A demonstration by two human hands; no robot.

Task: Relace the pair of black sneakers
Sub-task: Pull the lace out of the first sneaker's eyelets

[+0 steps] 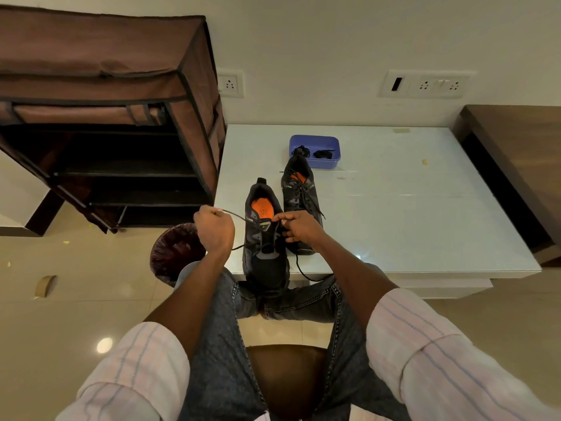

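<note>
Left hand point(215, 228) is gripping a lace point(235, 214) in a closed fist, drawing it out sideways from the near sneaker point(264, 238), which is lying toe-first over the table edge point(425, 268). Right hand point(299, 226) is pinching at that sneaker's upper eyelets. The far sneaker point(300, 205), just beside, is showing crossed lacing, its ends trailing loose. Judging progress: roughly midway; near sneaker unfinished. Blue tray point(315, 141) is holding further dark laces.

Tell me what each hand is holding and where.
The left hand grips the lace out to the near sneaker's side. The right hand pinches at its eyelets, probably the lace; the exact spot is hidden.
</note>
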